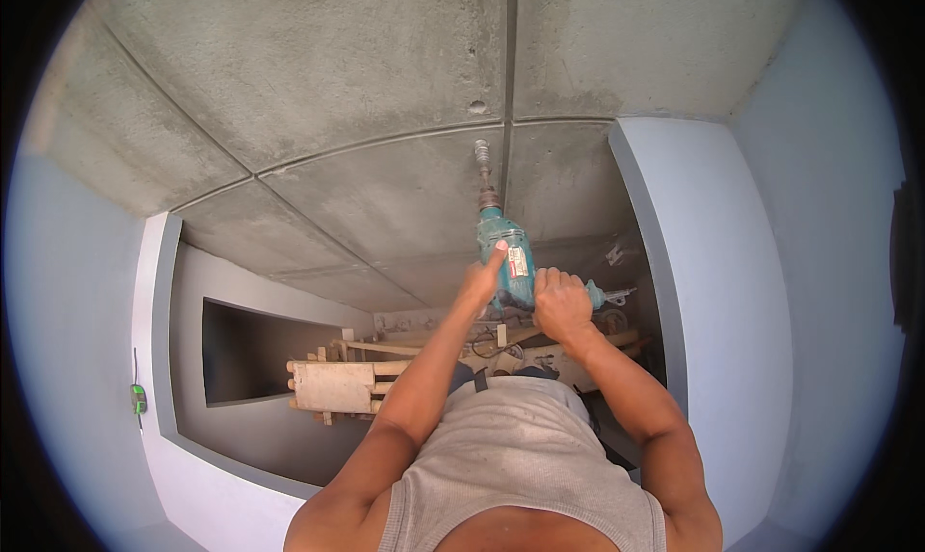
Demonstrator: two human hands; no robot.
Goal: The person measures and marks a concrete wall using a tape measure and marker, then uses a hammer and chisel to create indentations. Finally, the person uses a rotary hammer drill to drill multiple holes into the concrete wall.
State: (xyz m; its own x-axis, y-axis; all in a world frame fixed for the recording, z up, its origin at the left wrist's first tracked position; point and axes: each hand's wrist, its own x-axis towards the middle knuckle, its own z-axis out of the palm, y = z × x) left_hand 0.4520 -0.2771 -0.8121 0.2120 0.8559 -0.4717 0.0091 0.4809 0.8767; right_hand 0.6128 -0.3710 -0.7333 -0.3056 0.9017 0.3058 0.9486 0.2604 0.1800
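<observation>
Both hands hold a teal power drill [501, 236], its chuck and bit pointing away from me. My left hand [483, 284] is closed around the left side of its body, thumb along the top. My right hand [562, 302] is wrapped around the drill's rear right part, and a teal end sticks out past the fingers. The pale, dusty tip of the bit [482, 149] meets a grey concrete surface [385, 191], just left of a groove. Whether the tip has gone in, I cannot tell. The trigger is hidden.
Pale wooden scaffolding [332, 386] with planks and poles lies below me. White-edged wall openings flank it, with a white pillar [708, 263] at right. A dark recess [260, 353] opens at left. A small green and black object [138, 398] hangs at the far left.
</observation>
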